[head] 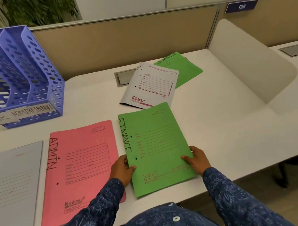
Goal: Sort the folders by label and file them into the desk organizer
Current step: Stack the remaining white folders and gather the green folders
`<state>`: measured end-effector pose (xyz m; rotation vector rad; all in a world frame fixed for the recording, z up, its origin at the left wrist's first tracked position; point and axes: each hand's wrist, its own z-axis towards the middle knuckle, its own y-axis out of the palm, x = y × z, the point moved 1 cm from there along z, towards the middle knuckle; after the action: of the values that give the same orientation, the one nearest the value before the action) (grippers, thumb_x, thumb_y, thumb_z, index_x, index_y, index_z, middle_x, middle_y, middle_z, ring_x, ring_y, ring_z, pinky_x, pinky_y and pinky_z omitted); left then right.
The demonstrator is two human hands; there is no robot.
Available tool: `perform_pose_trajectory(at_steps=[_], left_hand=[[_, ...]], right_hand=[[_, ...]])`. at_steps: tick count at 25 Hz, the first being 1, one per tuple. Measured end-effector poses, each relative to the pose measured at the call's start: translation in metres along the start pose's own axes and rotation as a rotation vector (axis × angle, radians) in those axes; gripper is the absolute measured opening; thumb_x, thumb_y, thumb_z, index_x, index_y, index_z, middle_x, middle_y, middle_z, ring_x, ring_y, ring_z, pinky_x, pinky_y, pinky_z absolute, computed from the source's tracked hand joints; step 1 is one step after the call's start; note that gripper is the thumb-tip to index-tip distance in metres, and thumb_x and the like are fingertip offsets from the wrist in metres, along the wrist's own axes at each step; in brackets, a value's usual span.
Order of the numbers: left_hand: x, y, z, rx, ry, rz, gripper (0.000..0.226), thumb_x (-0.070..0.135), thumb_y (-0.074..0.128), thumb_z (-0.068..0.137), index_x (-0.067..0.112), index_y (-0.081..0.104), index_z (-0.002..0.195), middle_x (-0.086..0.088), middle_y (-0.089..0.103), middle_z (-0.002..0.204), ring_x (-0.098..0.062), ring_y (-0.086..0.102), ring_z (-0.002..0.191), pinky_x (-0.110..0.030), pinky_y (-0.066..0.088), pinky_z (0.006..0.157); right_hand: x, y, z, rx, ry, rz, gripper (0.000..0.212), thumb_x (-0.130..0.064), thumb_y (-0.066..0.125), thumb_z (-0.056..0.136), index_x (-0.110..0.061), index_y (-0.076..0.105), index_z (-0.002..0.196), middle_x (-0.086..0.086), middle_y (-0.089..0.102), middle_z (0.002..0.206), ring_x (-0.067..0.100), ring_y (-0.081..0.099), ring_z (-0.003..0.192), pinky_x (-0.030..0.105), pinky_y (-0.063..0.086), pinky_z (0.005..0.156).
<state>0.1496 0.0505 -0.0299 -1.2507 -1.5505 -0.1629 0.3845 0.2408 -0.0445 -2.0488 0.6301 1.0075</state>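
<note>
Green FINANCE folder (156, 148) (long axis pointing away) is gripped at both side edges by left hand (122, 171) and right hand (197, 160); desk organizer (20, 73) is sited up-left, nearer the left.

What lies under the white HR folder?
A far green FINANCE folder, its right part showing, and part of the grey desk hatch. The HR folder hides the rest of both.

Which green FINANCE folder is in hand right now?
The near green folder, gripped by left hand and right hand at its sides. The far green folder lies untouched, partly under the white HR folder.
</note>
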Motion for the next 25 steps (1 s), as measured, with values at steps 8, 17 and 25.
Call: perform_pose_trajectory(at_steps=[8, 17, 25], left_hand=[[-0.006, -0.005, 0.003, 0.030, 0.077, 0.314, 0.045, 0.014, 0.069, 0.086, 0.010, 0.053, 0.128, -0.006, 0.049, 0.121, -0.019, 0.057, 0.100, -0.035, 0.050, 0.098], [-0.016, 0.006, -0.002, 0.008, 0.242, 0.635, 0.063, 0.035, 0.059, 0.092, 0.020, 0.034, 0.148, -0.002, 0.011, 0.163, -0.022, 0.018, 0.145, -0.034, 0.022, 0.118], [-0.019, 0.004, 0.000, 0.044, 0.300, 0.731, 0.063, 0.048, 0.053, 0.091, 0.023, 0.038, 0.147, -0.003, 0.021, 0.160, -0.022, 0.021, 0.145, -0.040, 0.025, 0.118]], right_hand=[[-0.007, 0.018, 0.000, 0.064, -0.032, -0.210, 0.043, -0.016, 0.069, 0.089, -0.006, 0.054, 0.127, 0.012, 0.063, 0.121, 0.023, 0.060, 0.101, 0.030, 0.046, 0.087], [0.008, 0.031, -0.006, 0.153, -0.204, -0.651, 0.062, -0.036, 0.065, 0.088, -0.020, 0.044, 0.144, 0.003, 0.030, 0.157, 0.024, 0.026, 0.144, 0.043, 0.021, 0.116], [0.020, 0.033, -0.009, 0.156, -0.249, -0.660, 0.055, -0.039, 0.059, 0.092, -0.026, 0.044, 0.144, -0.001, 0.024, 0.160, 0.022, 0.019, 0.148, 0.041, 0.013, 0.118]])
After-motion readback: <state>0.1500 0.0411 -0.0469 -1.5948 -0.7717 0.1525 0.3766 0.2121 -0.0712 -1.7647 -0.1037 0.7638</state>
